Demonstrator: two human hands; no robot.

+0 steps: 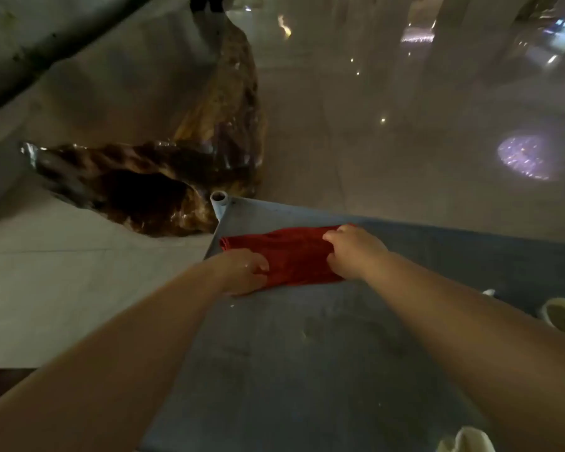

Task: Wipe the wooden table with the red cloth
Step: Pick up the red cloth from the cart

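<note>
On table [307, 353]: hands, red cloth [294, 256]

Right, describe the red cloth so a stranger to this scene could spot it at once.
Start at the grey tabletop filling the lower frame and follow it to its far left corner, by the short pale post. The red cloth lies flat there, with the left hand and right hand on its ends. It's the only red thing here.
</note>
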